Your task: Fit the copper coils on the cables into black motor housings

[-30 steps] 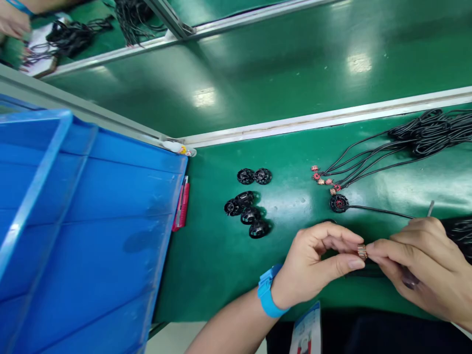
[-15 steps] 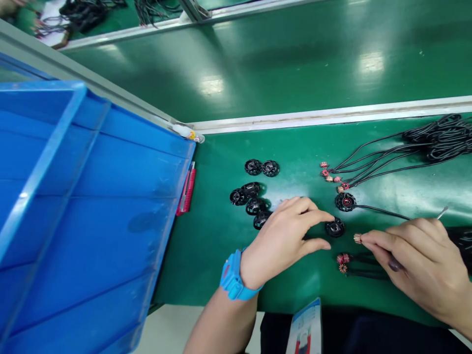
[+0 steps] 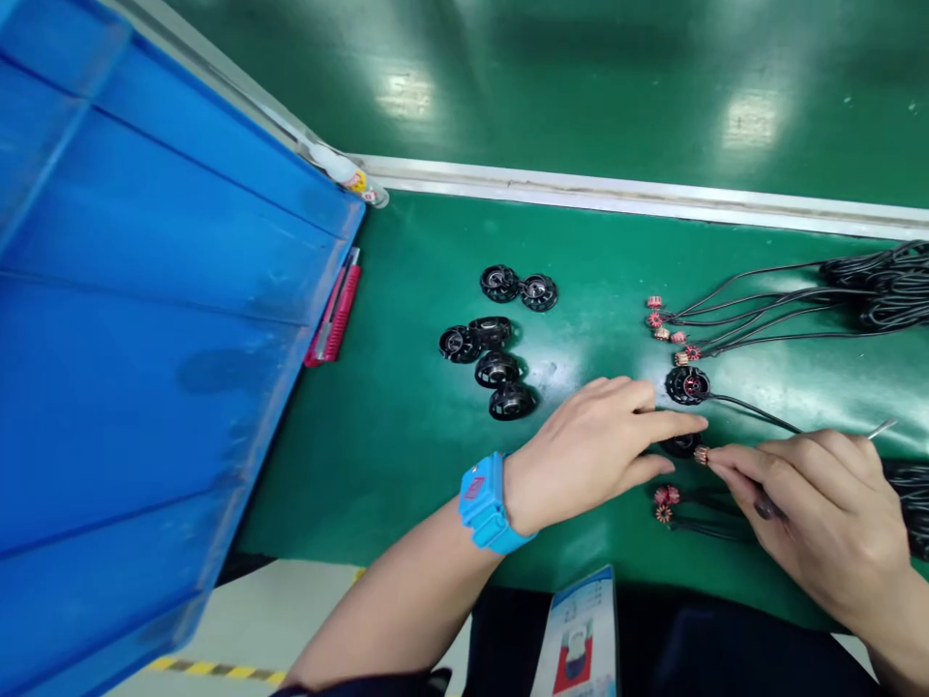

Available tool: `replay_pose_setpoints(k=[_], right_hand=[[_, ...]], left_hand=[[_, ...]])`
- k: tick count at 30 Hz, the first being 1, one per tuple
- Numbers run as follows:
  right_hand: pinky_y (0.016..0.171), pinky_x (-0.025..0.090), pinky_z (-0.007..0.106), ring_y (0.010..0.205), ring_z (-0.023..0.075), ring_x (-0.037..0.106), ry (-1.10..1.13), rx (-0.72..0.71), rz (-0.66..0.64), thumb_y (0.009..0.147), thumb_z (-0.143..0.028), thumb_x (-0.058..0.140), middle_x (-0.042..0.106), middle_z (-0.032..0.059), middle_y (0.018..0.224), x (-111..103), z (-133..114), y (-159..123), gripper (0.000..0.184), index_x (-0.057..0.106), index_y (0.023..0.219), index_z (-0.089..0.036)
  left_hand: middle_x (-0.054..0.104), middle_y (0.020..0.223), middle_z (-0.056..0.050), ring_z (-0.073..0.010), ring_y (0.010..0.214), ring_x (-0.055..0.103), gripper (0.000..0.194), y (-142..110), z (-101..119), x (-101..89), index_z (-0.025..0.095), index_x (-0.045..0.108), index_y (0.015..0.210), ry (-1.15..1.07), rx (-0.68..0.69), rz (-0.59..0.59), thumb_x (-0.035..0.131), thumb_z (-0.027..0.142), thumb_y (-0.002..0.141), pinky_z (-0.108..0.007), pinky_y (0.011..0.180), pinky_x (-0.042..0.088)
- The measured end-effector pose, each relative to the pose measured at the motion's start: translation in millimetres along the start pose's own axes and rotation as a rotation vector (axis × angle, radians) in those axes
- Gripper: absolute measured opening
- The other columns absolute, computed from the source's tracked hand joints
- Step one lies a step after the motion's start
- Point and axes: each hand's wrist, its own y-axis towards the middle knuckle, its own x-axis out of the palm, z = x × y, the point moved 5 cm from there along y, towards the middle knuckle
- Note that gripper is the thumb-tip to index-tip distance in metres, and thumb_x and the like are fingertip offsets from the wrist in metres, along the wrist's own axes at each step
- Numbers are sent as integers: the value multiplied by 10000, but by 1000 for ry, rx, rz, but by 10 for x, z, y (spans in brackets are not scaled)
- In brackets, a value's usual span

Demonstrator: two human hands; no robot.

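Observation:
My left hand (image 3: 591,440), with a blue wrist strap, has its index finger and thumb around a small black wheel-like motor housing (image 3: 679,444) on the table, partly covering it. Between my right thumb and index finger is a copper-wound stator (image 3: 701,455), touching or just beside that housing's right edge; I cannot tell which. My right hand (image 3: 834,503) also keeps a screwdriver (image 3: 765,506) in its curled fingers, its metal shaft sticking out behind. Just beyond lies another black housing (image 3: 686,385) with a red-and-black wound stator inside and a cable leading right.
Several black housings (image 3: 512,400) lie left of my hands. Wound stators (image 3: 655,319) on cables run to a black cable bundle (image 3: 889,290); more stators (image 3: 663,513) lie nearer me. A blue bin (image 3: 145,387), red utility knife (image 3: 341,315) and small bottle (image 3: 348,177) are at left.
My right hand has brought the stator left to the black housing. My left index finger now reaches across that housing. The view has shifted, with the bin sliding left.

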Motion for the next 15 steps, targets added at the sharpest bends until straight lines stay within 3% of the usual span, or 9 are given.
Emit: replay_pose_setpoints(k=[4, 15], right_hand=[[694, 328, 349, 714, 140, 505, -77, -32, -32, 950, -209, 755, 699, -10, 810, 8, -23, -17, 114, 716, 1057, -202], [689, 296, 372, 729, 164, 480, -182, -113, -124, 1009, -175, 645, 685, 16, 824, -23, -107, 61, 118, 713, 1106, -169]], left_hand=[[644, 884, 7, -177, 827, 639, 318, 40, 18, 81, 218, 729, 1224, -60, -42, 40, 812, 264, 922, -327, 826, 522], [736, 967, -7, -213, 901, 700, 296, 78, 84, 215, 195, 711, 1095, -131, -136, 142, 873, 272, 860, -362, 847, 538]])
